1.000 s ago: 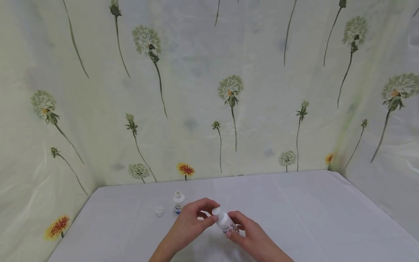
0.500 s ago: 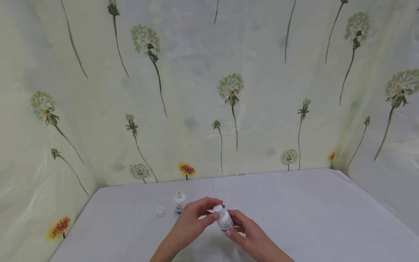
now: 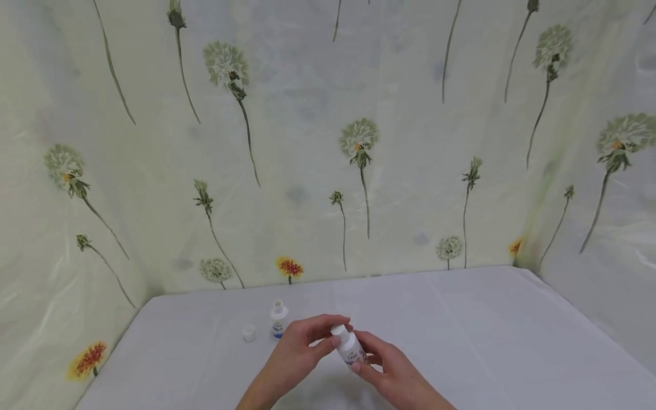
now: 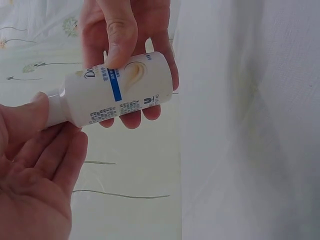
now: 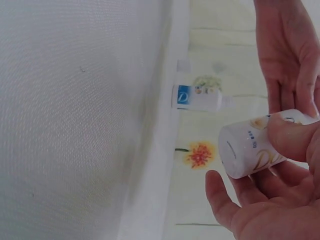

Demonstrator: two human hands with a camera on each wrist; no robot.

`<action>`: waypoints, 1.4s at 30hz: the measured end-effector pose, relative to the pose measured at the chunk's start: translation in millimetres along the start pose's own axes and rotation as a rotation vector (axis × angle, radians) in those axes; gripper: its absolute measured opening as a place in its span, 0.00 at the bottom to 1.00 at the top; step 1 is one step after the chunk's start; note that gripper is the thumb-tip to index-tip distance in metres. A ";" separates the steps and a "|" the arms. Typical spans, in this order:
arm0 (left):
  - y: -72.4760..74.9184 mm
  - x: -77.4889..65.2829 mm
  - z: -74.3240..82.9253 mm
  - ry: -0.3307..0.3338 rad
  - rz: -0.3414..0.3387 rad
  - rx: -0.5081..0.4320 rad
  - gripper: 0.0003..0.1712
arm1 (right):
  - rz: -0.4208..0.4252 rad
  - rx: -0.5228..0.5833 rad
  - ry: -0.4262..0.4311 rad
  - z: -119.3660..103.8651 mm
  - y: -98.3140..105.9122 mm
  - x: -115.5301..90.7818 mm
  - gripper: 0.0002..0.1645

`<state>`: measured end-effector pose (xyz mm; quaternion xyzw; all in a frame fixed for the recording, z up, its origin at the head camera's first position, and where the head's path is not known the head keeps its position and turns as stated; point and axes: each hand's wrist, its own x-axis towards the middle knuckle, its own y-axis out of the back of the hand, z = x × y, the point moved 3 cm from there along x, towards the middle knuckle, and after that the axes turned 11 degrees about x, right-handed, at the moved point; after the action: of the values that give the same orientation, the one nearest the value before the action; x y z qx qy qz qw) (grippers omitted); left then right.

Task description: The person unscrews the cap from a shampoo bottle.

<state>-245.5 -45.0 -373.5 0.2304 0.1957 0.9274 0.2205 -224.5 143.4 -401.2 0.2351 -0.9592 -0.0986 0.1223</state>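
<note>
A small white Dove bottle (image 3: 351, 348) is held tilted above the table between both hands. My left hand (image 3: 302, 347) pinches its white cap (image 4: 56, 108) between thumb and fingers. My right hand (image 3: 392, 367) grips the bottle's body, the thumb across the label in the left wrist view and the fingers behind. A second white bottle (image 3: 278, 320) with a blue-marked label stands upright and uncapped on the table, just beyond my left hand. To its left lies a loose white cap (image 3: 249, 333).
The table (image 3: 461, 330) is covered with a white cloth. A curtain (image 3: 307, 142) printed with dandelions hangs behind it and along both sides.
Both hands keep their hold on the bottle and cap. The bottle's tilt and the fingers at the cap shift slightly. The standing bottle and loose cap stay put.
</note>
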 end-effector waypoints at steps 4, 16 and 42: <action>-1.5 -1.6 -2.1 0.046 0.007 -0.045 0.18 | -0.006 0.008 -0.003 1.8 -0.7 -1.1 0.32; -5.5 -1.3 -1.9 0.079 0.055 -0.088 0.17 | 0.056 -0.022 -0.040 7.8 -5.7 -3.7 0.35; -2.3 -2.5 2.6 0.133 0.093 -0.070 0.16 | 0.084 -0.050 -0.009 0.6 -3.4 -1.6 0.30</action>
<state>-241.4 -43.6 -373.3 0.1691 0.1666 0.9562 0.1714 -221.8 141.3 -402.9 0.1910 -0.9660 -0.1184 0.1279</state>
